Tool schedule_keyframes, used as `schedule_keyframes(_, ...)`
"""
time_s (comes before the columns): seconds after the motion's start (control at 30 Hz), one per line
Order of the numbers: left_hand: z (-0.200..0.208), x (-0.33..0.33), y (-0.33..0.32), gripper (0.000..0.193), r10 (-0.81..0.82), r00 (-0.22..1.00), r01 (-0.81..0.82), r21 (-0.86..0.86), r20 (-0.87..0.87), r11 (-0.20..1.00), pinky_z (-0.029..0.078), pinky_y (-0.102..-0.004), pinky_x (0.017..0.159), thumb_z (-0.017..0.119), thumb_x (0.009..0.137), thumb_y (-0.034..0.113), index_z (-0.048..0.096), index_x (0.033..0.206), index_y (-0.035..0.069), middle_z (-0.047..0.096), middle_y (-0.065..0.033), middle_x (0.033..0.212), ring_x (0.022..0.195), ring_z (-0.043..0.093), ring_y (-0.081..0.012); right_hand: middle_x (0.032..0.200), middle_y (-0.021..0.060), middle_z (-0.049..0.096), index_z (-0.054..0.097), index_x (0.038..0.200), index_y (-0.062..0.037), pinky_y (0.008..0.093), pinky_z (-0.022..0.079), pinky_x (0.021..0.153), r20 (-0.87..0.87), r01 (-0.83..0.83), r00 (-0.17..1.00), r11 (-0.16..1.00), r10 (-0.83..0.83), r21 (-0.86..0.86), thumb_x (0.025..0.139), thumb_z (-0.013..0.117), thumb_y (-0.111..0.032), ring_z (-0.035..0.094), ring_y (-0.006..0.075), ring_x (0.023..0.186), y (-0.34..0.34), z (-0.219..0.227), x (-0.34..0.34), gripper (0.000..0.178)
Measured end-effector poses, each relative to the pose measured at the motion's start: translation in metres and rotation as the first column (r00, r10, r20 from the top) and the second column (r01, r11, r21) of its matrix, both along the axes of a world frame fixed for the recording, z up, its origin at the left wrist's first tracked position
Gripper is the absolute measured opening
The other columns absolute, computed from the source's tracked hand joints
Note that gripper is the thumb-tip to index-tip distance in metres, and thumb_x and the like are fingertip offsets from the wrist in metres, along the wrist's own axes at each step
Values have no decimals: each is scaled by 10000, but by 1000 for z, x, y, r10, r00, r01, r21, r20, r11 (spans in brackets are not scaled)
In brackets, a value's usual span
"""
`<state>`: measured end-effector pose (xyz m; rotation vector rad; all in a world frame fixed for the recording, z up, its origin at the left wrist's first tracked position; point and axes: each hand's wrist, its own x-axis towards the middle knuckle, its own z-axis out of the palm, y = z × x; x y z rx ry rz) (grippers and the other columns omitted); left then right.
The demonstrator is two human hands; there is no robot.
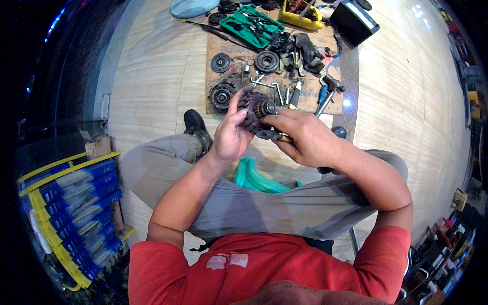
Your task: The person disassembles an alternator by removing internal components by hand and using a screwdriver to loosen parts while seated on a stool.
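Rotor [253, 109] sits gripped in the left hand [231, 133], its shaft end [268, 108] pointing across to the right hand [307, 136], which grips a black-and-yellow tool [268, 134].

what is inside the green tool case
Several dark tools, some apparently pliers, lie in the green tool case. Whatever the tools cover on its bottom cannot be seen.

From here I see a brown-black finned part [253, 109] — red shirt [295, 264], pale chest print [227, 261], grey trousers [274, 208] — plus green tool case [236, 15], yellow tray [300, 20], faintly streaked cream tiles [162, 71].
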<state>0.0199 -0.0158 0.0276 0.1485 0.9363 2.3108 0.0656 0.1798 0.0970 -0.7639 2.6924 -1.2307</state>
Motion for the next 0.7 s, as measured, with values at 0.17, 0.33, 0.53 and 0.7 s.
schedule_keyframes(0.17, -1, -4, 2, 546, 65, 990, -72, 57, 125, 996, 465, -469, 998, 370, 952, 191, 255, 1481, 111, 510, -155, 1339, 1205, 545, -290, 956, 222, 612, 573, 1079, 26, 470, 493, 810, 6, 90, 996, 995, -90, -45, 773, 673, -79, 603, 404, 929, 7, 3, -2, 339)
schedule_keyframes(0.33, -7, -7, -3, 503, -48, 998, 44, 86, 45, 995, 537, -502, 814, 365, 990, 272, 279, 1475, 166, 516, -127, 1340, 1150, 578, -300, 920, 218, 572, 579, 1055, 31, 475, 486, 783, -48, 203, 979, 963, -197, 175, 817, 668, -133, 584, 414, 891, 23, 20, -7, 302)
schedule_keyframes(0.53, -8, -3, -1, 482, -39, 999, 37, 48, 34, 998, 546, -481, 774, 351, 1023, 329, 272, 1471, 169, 529, -121, 1325, 1119, 589, -289, 926, 119, 554, 614, 980, -19, 406, 452, 764, -332, 229, 941, 839, -62, 494, 796, 603, -149, 554, 302, 915, 24, 12, -9, 226)
schedule_keyframes(0.7, -8, -4, 0, 477, -58, 998, 58, 31, 4, 998, 550, -452, 759, 351, 1040, 359, 269, 1471, 172, 543, -127, 1305, 1086, 605, -281, 903, 74, 545, 632, 930, -54, 372, 436, 759, -531, 342, 847, 786, -20, 516, 782, 568, -173, 537, 248, 904, 21, 8, -11, 200)
